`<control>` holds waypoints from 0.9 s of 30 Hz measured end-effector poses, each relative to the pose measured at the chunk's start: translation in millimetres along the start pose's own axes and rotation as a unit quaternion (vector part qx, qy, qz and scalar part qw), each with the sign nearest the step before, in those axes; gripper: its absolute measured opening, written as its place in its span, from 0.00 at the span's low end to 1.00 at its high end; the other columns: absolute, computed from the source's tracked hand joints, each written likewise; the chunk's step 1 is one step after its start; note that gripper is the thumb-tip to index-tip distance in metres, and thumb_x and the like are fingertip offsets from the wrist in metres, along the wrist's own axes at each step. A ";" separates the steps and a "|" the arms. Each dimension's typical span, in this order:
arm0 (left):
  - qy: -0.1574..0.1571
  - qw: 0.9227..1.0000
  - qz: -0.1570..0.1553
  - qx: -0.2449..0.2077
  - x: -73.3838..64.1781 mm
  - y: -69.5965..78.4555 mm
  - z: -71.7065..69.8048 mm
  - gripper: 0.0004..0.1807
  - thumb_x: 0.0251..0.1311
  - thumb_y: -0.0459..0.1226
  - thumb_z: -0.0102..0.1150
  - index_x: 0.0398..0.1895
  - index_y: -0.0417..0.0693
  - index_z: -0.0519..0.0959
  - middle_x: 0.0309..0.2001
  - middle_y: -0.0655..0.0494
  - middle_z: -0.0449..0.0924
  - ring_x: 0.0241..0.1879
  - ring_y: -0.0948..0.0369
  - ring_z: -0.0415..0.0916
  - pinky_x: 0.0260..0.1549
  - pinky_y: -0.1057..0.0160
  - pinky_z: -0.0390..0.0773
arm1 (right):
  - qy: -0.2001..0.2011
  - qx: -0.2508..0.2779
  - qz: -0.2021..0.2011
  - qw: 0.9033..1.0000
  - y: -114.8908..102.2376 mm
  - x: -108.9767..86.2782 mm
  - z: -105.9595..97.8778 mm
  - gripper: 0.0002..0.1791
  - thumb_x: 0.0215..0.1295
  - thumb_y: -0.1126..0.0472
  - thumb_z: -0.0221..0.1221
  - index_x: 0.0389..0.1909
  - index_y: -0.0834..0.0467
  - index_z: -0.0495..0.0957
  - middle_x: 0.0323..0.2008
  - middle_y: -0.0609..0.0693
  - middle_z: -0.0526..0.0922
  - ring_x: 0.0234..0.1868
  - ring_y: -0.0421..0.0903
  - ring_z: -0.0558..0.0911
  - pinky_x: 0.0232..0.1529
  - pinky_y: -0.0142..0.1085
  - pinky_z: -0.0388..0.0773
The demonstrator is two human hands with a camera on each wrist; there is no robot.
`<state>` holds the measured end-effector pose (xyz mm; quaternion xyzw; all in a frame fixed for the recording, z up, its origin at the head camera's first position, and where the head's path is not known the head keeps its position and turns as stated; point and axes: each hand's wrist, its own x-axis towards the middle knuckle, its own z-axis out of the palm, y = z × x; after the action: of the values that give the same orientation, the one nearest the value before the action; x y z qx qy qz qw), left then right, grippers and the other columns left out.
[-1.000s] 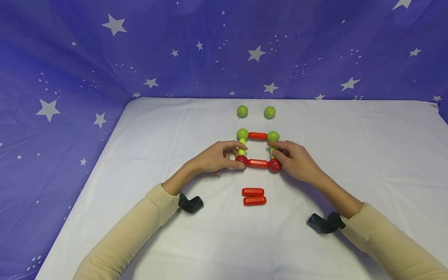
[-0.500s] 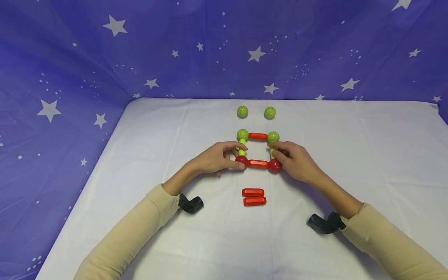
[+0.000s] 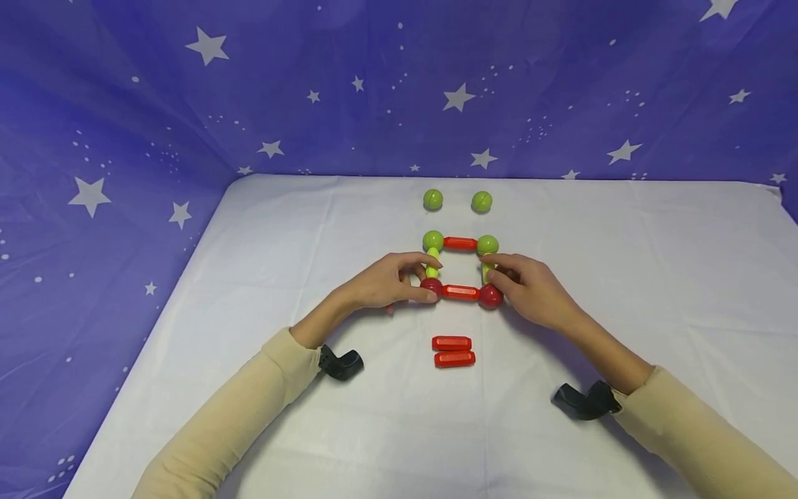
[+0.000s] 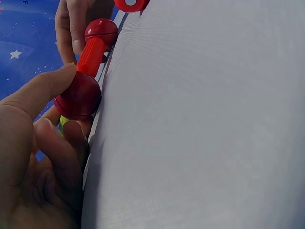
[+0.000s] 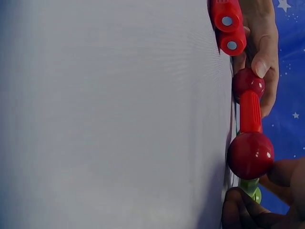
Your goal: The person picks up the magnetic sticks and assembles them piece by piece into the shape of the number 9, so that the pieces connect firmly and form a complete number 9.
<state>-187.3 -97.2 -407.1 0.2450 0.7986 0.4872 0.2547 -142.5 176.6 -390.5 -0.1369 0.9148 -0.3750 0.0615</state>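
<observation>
Spanning the gap between the two hands: a four-sided ball-and-rod frame (image 3: 461,292), lying on the white cloth. Corners nearest the wearer: a left red ball (image 3: 430,283) and a right red ball (image 3: 490,297), with a red rod between them. Far corners, just beyond the fingertips: a left green ball (image 3: 433,240) and a right green ball (image 3: 488,245), joined by a second red rod (image 3: 460,244). Sides: left yellow-green rod (image 3: 432,273) and right yellow-green rod (image 3: 488,267), one at each hand.

Left hand (image 3: 383,281): grips the frame's near-left corner, thumb on the left red ball, index finger across the left yellow-green rod. Right hand (image 3: 536,287): pinches the right yellow-green rod beside the right red ball, thumb and index finger close together; its lower fingers are partly hidden.

Beyond both hands, apart from the frame: a loose green ball (image 3: 433,199) and, to its right, another loose green ball (image 3: 482,202). Nearer the wearer than the hands, between the forearms: an upper loose red rod (image 3: 451,343) and a lower loose red rod (image 3: 455,359), side by side. The right wrist view shows a silver disc in each end face.

Behind the hands, beige sleeves (image 3: 231,416) cover both forearms; beyond everything stands a star-printed backdrop (image 3: 374,125).
</observation>
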 end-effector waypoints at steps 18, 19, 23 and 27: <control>0.003 1.000 0.006 0.019 1.8 1.9 -0.1 0.27 0.54 0.43 0.73 0.59 0.55 0.77 0.45 0.54 0.77 0.17 0.59 0.67 0.12 0.61 0.73 | 0.055 0.019 -0.056 0.997 -23.5 -33.4 -3.4 0.16 0.67 0.68 0.60 0.55 0.62 0.80 0.40 0.50 0.83 0.40 0.47 0.81 0.43 0.46 0.80; 0.002 1.000 0.005 0.017 1.6 1.8 -0.1 0.27 0.55 0.43 0.73 0.59 0.55 0.77 0.45 0.54 0.77 0.17 0.59 0.67 0.12 0.61 0.73 | 0.053 0.025 -0.061 0.996 -26.5 -35.8 -1.7 0.16 0.67 0.68 0.61 0.54 0.62 0.81 0.40 0.49 0.83 0.40 0.46 0.81 0.43 0.45 0.80; 0.001 1.000 -0.002 0.008 0.1 1.3 -0.3 0.28 0.55 0.43 0.73 0.59 0.54 0.77 0.45 0.53 0.77 0.15 0.59 0.67 0.12 0.62 0.73 | 0.032 0.051 -0.073 0.996 -38.4 -45.2 7.0 0.15 0.65 0.68 0.63 0.53 0.60 0.82 0.41 0.47 0.83 0.38 0.43 0.80 0.42 0.42 0.81; 0.000 1.000 -0.003 0.011 -0.4 1.4 0.0 0.28 0.55 0.43 0.73 0.59 0.54 0.77 0.45 0.53 0.77 0.15 0.59 0.67 0.12 0.62 0.72 | 0.010 0.067 -0.080 0.994 -45.2 -51.0 16.4 0.14 0.64 0.67 0.64 0.51 0.59 0.83 0.40 0.46 0.82 0.38 0.42 0.80 0.40 0.38 0.81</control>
<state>-186.9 -96.9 -405.8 0.2449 0.8047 0.4779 0.2532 -81.1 150.0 -369.9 -0.2015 0.8743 -0.4405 0.0311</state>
